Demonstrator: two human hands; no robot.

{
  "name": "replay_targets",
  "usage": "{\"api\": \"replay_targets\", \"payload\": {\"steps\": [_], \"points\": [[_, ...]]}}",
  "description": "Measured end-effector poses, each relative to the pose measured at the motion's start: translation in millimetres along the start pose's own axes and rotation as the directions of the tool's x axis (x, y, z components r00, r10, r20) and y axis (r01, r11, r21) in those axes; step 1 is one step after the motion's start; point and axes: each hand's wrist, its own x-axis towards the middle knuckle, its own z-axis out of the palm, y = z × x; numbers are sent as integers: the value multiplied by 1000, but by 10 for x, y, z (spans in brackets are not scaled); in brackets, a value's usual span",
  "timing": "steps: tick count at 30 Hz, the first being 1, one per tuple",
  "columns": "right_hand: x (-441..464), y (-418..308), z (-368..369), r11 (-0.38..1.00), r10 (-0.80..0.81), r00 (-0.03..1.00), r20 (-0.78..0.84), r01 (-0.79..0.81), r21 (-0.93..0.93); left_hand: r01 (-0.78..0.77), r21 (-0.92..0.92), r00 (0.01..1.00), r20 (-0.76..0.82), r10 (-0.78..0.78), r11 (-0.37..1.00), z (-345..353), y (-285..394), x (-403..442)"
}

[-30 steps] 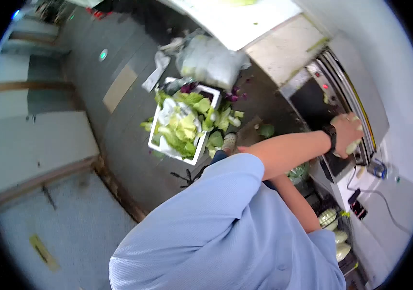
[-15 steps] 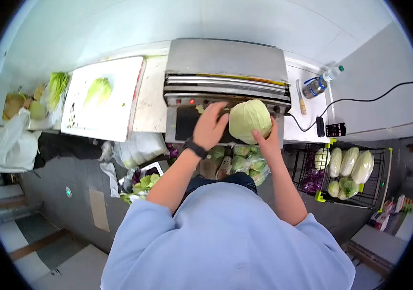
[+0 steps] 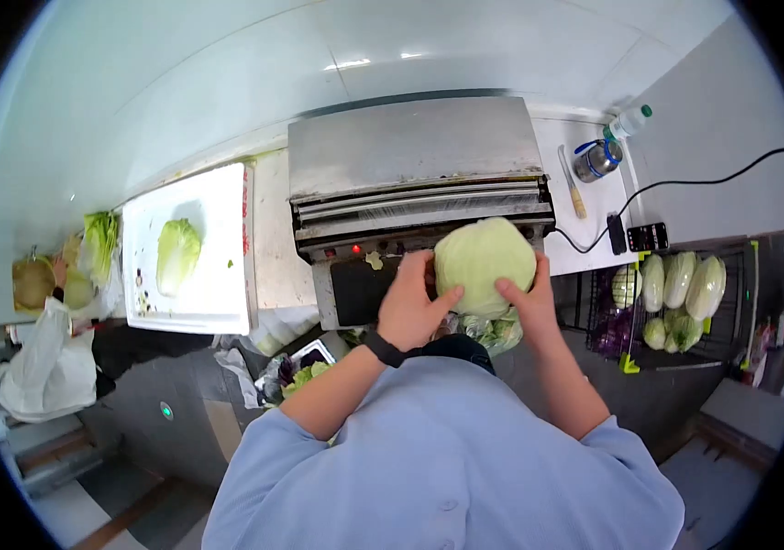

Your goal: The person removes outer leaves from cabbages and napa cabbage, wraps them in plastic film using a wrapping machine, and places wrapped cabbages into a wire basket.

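A round pale green cabbage (image 3: 484, 266) is held between both palms above the front of a steel wrapping machine (image 3: 415, 147). My left hand (image 3: 417, 301), with a black band on its wrist, presses the cabbage's left side, thumb across its lower front. On the right side my right hand (image 3: 531, 298) grips it, with its thumb on the front too. The machine's dark plate (image 3: 363, 291) shows left of the cabbage, and a red light glows on its front panel.
On the left, a white tray (image 3: 243, 247) holds a napa cabbage (image 3: 178, 255). A knife (image 3: 575, 192), flask (image 3: 597, 160) and phone (image 3: 648, 237) lie right of the machine. A basket of wrapped cabbages (image 3: 706, 286) stands lower right. Another person's hand (image 3: 59, 272) is at far left.
The view has swung round to face the counter. My left hand, apart from the cabbage half a second ago, now grips it with my right. The cabbage appears nearer to me.
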Motion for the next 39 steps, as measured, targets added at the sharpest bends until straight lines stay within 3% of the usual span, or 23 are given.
{"api": "replay_targets", "payload": {"steps": [2,4,6,8,11,15,18,22,25,28,31,34,37,39], "points": [[205,-346,116,996,-86,996,30,85,41,28,-46,1000,-2,-28,999,-431,313,281],[586,-676,274,983,-146,982,117,158,-97,-69,-266,997,-49,58,961,-729,355,754],[961,-1032,557,978,-155,970,189,178,-111,77,-398,975,222,15,914,-1012,175,1323],[1323,-1278,759,971,-44,969,243,99,-217,4,-297,987,153,43,955,-1133,21,1753],[1714,-1361,945,956,-26,952,304,113,-271,119,-208,971,227,-71,971,-1260,-38,2184],[2163,-1188,1001,956,-7,954,300,95,-278,126,-27,968,222,-117,992,-1240,-307,2572],[2316,-1173,959,916,81,939,333,62,-397,60,53,998,4,-60,997,-1087,-195,2451],[2341,-1083,821,866,20,935,354,161,-474,-44,371,999,20,39,928,-1095,-24,2347],[2419,-897,725,782,1,946,324,201,-590,-9,238,986,166,-32,971,-1150,-34,2322],[2447,-844,701,706,-157,927,340,346,-618,1,331,993,115,-42,944,-1144,54,2245],[2327,-968,738,728,-191,916,353,373,-576,-258,348,966,72,248,901,-1106,-21,2164],[2326,-1052,755,747,-182,904,387,383,-543,-179,170,983,-3,182,969,-1014,-49,2088],[2431,-1015,687,775,-186,885,426,399,-490,-120,451,990,-14,142,885,-1005,49,2095],[2460,-981,635,796,-168,885,435,382,-469,-121,466,986,-44,160,876,-940,76,2080]]}}
